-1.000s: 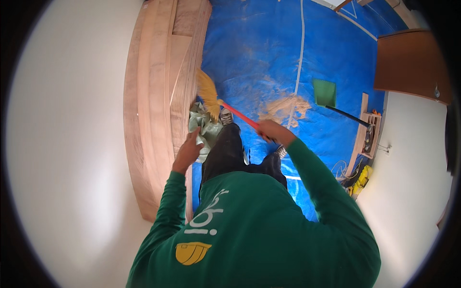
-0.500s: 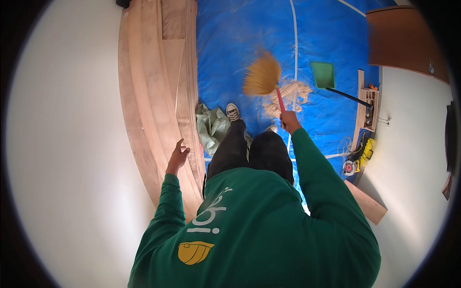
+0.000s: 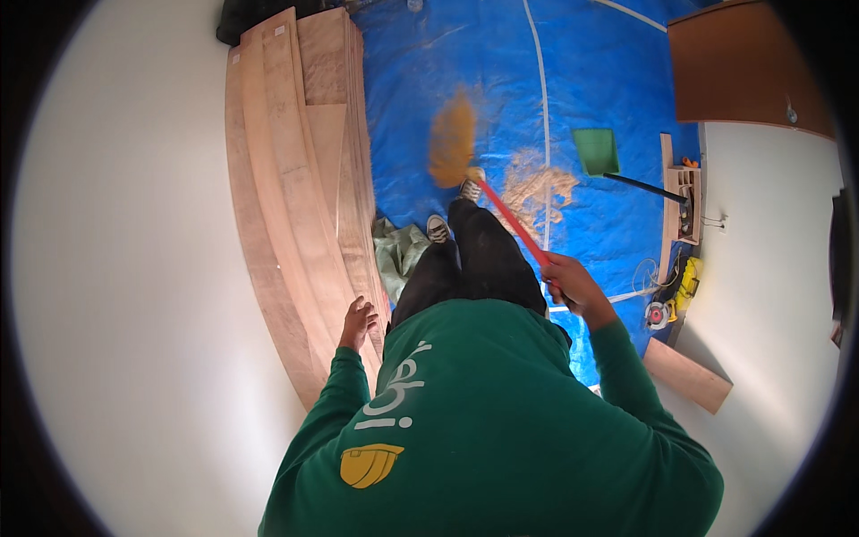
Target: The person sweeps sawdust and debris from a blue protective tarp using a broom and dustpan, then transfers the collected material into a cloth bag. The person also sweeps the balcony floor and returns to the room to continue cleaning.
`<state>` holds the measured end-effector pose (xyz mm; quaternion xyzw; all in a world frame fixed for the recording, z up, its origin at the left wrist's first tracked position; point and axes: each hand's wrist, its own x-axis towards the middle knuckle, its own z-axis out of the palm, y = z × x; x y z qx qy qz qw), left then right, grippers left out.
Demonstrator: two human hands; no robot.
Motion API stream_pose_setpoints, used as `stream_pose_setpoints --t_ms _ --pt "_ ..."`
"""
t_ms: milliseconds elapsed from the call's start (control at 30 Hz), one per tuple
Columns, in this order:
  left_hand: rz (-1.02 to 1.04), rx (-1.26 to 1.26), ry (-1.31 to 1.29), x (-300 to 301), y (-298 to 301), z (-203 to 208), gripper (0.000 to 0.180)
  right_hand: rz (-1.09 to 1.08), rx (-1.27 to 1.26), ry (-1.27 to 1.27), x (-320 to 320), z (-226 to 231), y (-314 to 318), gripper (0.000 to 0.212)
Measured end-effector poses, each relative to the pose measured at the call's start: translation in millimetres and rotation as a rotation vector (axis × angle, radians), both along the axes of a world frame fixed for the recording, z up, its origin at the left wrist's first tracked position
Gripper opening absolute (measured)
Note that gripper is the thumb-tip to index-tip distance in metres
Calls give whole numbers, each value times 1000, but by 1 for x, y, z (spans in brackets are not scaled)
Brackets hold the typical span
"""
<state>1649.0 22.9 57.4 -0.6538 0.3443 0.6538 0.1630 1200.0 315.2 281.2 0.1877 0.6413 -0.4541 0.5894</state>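
Right hand (image 3: 573, 285) closed round the red handle of a broom (image 3: 512, 215), gripping near its end; handle slants ahead and leftward from that hand, yellow bristles (image 3: 453, 139) at the far end, motion-blurred, cannot tell if they touch the blue tarp (image 3: 438, 54). Left hand (image 3: 359, 322) holds nothing, fingers loosely curled and apart, over the edge of the stacked wooden boards (image 3: 286, 170); contact with the boards cannot be told. Pale green crumpled sheet (image 3: 399, 259) ahead of left hand, right beside the boards. Two shoes ahead, between the hands: one (image 3: 438, 229) near the sheet, other (image 3: 472, 186) further ahead, just by the base of the bristles. Light brown debris (image 3: 535, 186) spread on the tarp ahead of right hand, right of the handle. Green dustpan (image 3: 595, 150) beyond the debris, ahead and a bit right of right hand, its black handle (image 3: 646, 187) pointing right. Further right of right hand: yellow item (image 3: 689, 279) near the wall, short wooden plank (image 3: 687, 374) lower down
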Motion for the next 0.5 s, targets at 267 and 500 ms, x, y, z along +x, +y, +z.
stream_pose_setpoints --t_ms 267,500 --pt "129 -101 -4 9 -3 42 58 702 -45 163 -43 -269 -70 16" --pt "207 -133 -89 -28 10 78 56 886 191 949 -115 -288 -12 28"
